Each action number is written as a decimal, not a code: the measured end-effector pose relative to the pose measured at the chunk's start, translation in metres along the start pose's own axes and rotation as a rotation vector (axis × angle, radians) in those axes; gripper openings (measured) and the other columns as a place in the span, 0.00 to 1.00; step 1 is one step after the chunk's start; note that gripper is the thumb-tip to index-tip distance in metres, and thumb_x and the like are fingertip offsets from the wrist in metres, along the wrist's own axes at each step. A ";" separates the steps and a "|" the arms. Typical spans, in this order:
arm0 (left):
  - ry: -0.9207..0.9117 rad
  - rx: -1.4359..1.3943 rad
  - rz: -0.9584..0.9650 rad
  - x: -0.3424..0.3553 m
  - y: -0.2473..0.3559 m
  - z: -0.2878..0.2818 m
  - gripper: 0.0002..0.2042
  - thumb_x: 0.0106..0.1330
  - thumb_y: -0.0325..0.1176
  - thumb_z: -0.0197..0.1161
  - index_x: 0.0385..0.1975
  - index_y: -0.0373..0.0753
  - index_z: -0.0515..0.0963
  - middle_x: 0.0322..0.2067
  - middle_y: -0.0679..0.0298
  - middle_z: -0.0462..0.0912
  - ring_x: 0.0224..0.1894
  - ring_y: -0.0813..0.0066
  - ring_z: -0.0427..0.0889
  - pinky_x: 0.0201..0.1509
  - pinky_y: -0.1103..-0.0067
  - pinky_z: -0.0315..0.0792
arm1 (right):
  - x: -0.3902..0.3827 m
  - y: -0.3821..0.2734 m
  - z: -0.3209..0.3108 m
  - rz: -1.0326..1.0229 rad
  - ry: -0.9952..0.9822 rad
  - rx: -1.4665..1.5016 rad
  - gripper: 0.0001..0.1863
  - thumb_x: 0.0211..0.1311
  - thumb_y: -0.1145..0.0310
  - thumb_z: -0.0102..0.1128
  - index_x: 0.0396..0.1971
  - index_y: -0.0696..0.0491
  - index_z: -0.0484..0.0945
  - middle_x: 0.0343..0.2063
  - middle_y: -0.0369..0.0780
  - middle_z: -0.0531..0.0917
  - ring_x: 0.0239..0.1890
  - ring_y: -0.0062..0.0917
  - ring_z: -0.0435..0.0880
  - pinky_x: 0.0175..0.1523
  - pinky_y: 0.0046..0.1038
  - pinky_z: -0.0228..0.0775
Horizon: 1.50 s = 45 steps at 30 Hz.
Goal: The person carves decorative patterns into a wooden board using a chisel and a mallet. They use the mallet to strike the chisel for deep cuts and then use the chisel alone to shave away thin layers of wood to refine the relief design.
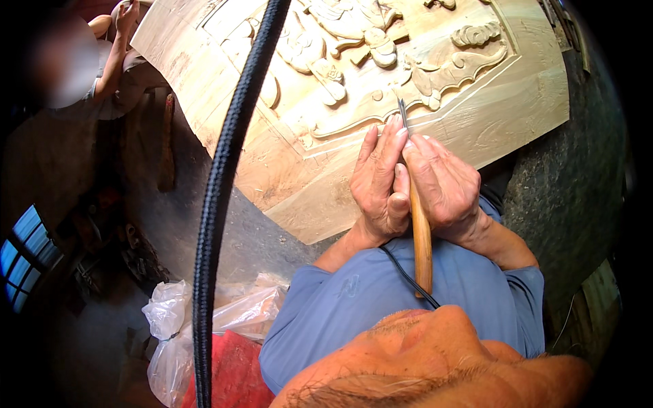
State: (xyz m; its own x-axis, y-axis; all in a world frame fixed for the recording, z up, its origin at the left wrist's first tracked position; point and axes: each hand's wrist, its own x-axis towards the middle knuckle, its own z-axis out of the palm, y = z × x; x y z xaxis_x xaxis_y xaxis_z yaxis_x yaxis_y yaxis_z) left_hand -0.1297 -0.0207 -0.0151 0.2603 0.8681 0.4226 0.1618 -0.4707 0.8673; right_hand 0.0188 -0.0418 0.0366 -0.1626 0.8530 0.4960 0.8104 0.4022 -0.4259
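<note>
1. You've got one chisel (pixel 420 231), wooden handle, both hands on it: left hand (pixel 381 187) and right hand (pixel 442 187), fingers wrapped tight.
2. Its metal tip touches one carved wooden panel (pixel 340 102), near the right lower border.
3. One clear plastic bag (pixel 197 319) sits near left.

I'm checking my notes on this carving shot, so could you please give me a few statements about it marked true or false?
1. Both hands, left hand and right hand, grip the wooden-handled chisel. True.
2. The chisel's metal tip meets the carved wooden panel. True.
3. The panel is painted blue. False: it is bare pale wood.
4. A thick black braided cable crosses the view. True.
5. The clear plastic bag lies on the panel. False: it lies low down, off the panel.
</note>
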 end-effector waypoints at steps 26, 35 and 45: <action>-0.012 0.031 -0.009 0.001 0.002 0.000 0.25 0.80 0.34 0.49 0.65 0.20 0.79 0.65 0.31 0.83 0.71 0.40 0.83 0.81 0.50 0.65 | 0.001 0.004 0.002 -0.001 0.014 0.016 0.16 0.67 0.72 0.69 0.48 0.71 0.83 0.42 0.58 0.89 0.43 0.50 0.94 0.52 0.43 0.90; -0.017 0.028 -0.001 0.002 0.003 0.000 0.25 0.81 0.33 0.48 0.67 0.19 0.77 0.65 0.32 0.83 0.70 0.39 0.83 0.81 0.50 0.65 | 0.003 0.002 -0.001 0.012 0.000 0.038 0.18 0.65 0.72 0.69 0.48 0.71 0.83 0.43 0.59 0.88 0.45 0.52 0.93 0.52 0.43 0.90; -0.049 0.093 -0.051 0.005 0.004 0.002 0.25 0.80 0.31 0.50 0.68 0.18 0.76 0.66 0.32 0.82 0.71 0.38 0.82 0.81 0.50 0.65 | -0.002 0.011 0.013 0.016 0.035 0.010 0.18 0.68 0.72 0.68 0.51 0.70 0.83 0.45 0.60 0.88 0.47 0.53 0.94 0.53 0.43 0.90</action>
State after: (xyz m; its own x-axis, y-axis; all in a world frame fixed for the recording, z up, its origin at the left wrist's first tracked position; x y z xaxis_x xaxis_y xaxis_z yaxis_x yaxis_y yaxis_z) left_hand -0.1255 -0.0183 -0.0097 0.2951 0.8838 0.3630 0.2636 -0.4405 0.8582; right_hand 0.0211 -0.0348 0.0211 -0.1295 0.8472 0.5153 0.8071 0.3920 -0.4416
